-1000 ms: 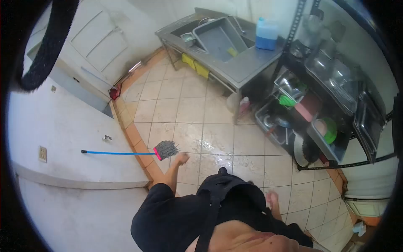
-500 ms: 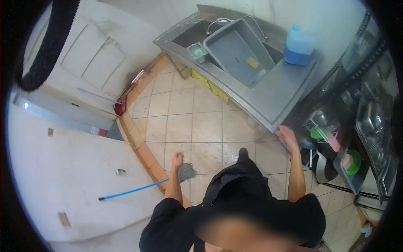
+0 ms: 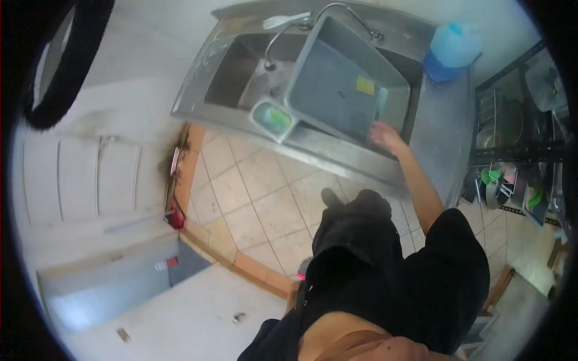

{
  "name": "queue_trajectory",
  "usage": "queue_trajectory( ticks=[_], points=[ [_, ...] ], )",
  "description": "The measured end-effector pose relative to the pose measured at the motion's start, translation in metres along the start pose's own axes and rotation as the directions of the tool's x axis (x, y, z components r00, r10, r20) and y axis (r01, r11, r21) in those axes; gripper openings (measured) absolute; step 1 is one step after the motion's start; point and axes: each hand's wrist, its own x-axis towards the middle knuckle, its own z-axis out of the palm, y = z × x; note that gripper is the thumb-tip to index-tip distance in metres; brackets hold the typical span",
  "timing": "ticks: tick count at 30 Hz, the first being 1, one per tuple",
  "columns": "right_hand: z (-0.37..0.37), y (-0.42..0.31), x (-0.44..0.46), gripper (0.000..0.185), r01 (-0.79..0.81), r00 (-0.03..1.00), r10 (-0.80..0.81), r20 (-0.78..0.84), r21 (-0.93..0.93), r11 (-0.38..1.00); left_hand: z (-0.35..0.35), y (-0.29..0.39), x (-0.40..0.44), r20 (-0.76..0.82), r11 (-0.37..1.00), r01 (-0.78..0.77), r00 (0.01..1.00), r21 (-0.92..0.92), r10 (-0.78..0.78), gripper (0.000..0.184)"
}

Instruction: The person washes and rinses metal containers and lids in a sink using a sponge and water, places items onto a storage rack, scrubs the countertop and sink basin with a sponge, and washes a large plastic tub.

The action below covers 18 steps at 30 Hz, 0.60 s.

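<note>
My right hand (image 3: 386, 138) reaches over the front edge of a steel sink, at the near right corner of a large grey plastic tub (image 3: 337, 72). Its fingers are stretched toward the tub's rim, and I see nothing held in them. Whether they touch the rim, I cannot tell. The tub sits tilted in the sink basin (image 3: 232, 75). Inside it are a flat yellow piece (image 3: 365, 85) and a pale bluish strip (image 3: 382, 102), close to my fingers. My left hand is out of sight.
A small container with a green item (image 3: 274, 119) stands on the sink's front edge. Behind are curved taps (image 3: 279, 45) and white gloves or a similar item (image 3: 286, 20). A jug of blue liquid (image 3: 448, 51) stands right, near a dark rack (image 3: 512, 150) with dishes.
My view has turned and come closer to the sink. My right hand has moved from the counter's corner to the tub. My left hand and the blue-handled tool have left the view.
</note>
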Motion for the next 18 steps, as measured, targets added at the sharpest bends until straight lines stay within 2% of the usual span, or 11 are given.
queue_trajectory(
  ticks=[3, 5, 6, 8, 10, 11, 12, 14, 16, 17, 18],
  points=[
    [0.007, -0.01, 0.039, 0.059, -0.198, 0.979, 0.196, -0.057, -0.035, 0.98, -0.042, 0.136, 0.048, -0.039, 0.973, -0.177, 0.984, -0.15, 0.173, 0.023],
    [0.006, -0.031, 0.097, 0.071, -0.224, 0.97, 0.22, -0.104, -0.028, 0.974, -0.054, 0.241, 0.005, -0.091, 0.95, -0.309, 0.948, -0.046, 0.304, 0.028],
    [-0.006, -0.026, 0.142, 0.086, -0.163, 0.977, 0.151, -0.153, -0.07, 0.984, -0.053, 0.299, -0.009, -0.112, 0.924, -0.383, 0.917, 0.008, 0.382, 0.032],
    [-0.015, -0.048, 0.217, 0.083, -0.087, 0.884, -0.042, -0.466, -0.251, 0.964, -0.08, 0.332, -0.004, -0.191, 0.954, -0.297, 0.934, 0.05, 0.301, 0.036],
    [-0.044, -0.018, 0.315, 0.079, -0.046, 0.774, -0.103, -0.625, -0.218, 0.975, -0.075, 0.359, -0.041, -0.233, 0.942, -0.266, 0.922, 0.205, 0.311, 0.037],
    [-0.044, 0.001, 0.353, 0.077, -0.038, 0.709, -0.115, -0.696, -0.2, 0.979, -0.08, 0.361, -0.044, -0.256, 0.956, -0.193, 0.935, 0.219, 0.247, 0.036],
    [-0.019, 0.002, 0.359, 0.075, -0.146, 0.64, -0.148, -0.754, -0.309, 0.94, -0.085, 0.362, -0.05, -0.278, 0.965, -0.112, 0.944, 0.236, 0.177, 0.036],
    [0.036, -0.016, 0.333, 0.07, -0.419, 0.502, -0.251, -0.828, -0.487, 0.767, -0.077, 0.366, -0.065, -0.216, 0.845, -0.035, 0.96, 0.534, 0.176, 0.036],
    [0.032, 0.0, 0.309, 0.067, -0.077, 0.614, -0.344, -0.71, -0.488, 0.869, -0.085, 0.344, -0.036, -0.158, 0.874, 0.018, 0.985, 0.485, 0.067, 0.035],
    [0.038, 0.001, 0.29, 0.065, 0.105, 0.654, -0.407, -0.637, -0.457, 0.883, -0.094, 0.333, -0.018, -0.149, 0.893, 0.121, 0.987, 0.433, -0.061, 0.034],
    [0.036, -0.004, 0.272, 0.063, 0.219, 0.721, -0.224, -0.655, -0.092, 0.971, -0.101, 0.323, 0.001, -0.133, 0.9, 0.219, 0.974, 0.377, -0.181, 0.034]
  ],
)
